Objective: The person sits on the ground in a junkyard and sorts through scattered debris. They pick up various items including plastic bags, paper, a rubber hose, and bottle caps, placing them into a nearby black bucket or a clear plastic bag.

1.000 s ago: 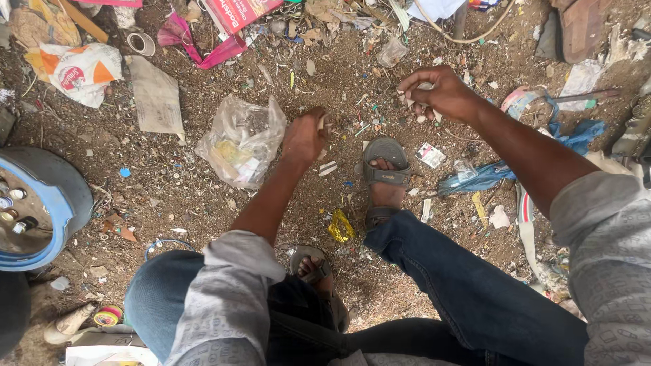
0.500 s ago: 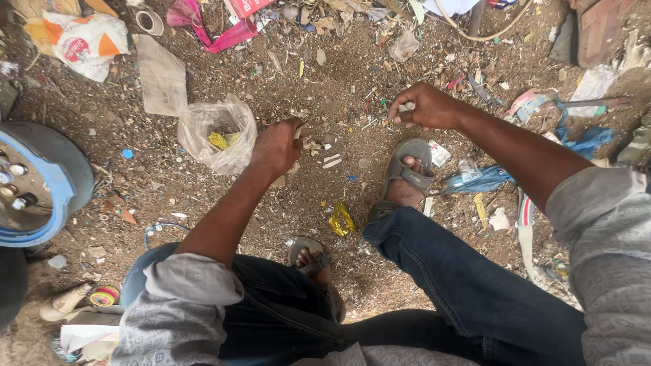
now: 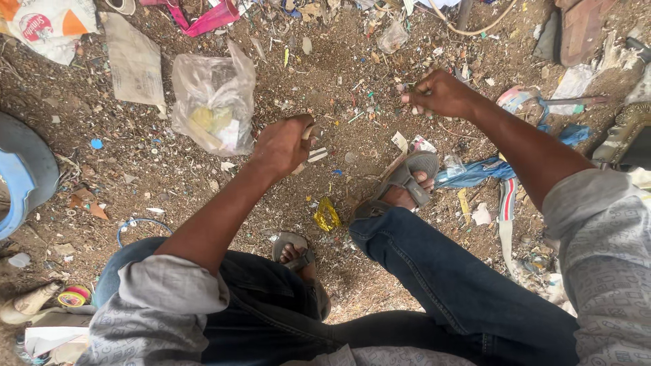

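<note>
Partly hidden, a pale scrap (image 3: 308, 131) sits in the left hand (image 3: 281, 146)'s curled fingers; right hand (image 3: 439, 93)'s fingers bunch, contents unclear.

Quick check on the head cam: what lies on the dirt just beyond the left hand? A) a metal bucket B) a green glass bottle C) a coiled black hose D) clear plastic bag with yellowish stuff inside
D: a crumpled clear plastic bag with yellowish contents lies on the littered ground just up and left of the left hand, which is closed around a small pale piece.
</note>
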